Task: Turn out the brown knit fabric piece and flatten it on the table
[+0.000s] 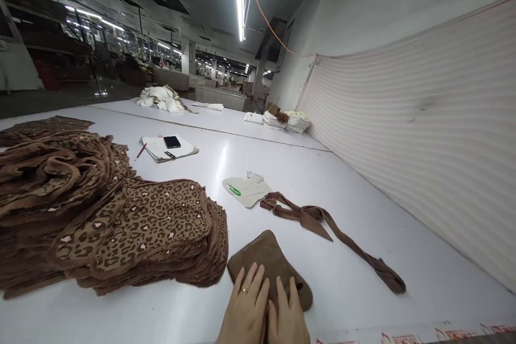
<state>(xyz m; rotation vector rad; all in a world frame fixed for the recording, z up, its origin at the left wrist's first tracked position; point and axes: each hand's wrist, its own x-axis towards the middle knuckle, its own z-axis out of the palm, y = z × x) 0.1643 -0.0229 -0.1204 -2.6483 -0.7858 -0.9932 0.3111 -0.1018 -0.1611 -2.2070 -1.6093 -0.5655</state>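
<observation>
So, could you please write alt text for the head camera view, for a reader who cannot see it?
Two bare hands, left hand and right hand, press flat on a plain brown fabric piece on a white table. A stack of leopard-print pieces lies to the left, a brown fabric strip beyond.

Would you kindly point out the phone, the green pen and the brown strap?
phone (172,142), head view, middle of its screen.
green pen (233,190), head view, mid-barrel.
brown strap (310,217), head view, its wide folded part.

No legible text anywhere. Red printed marks run along the near table (363,301) edge strip (423,331), too blurred to read. Papers (169,149) under the phone (172,142): writing unresolvable.
</observation>
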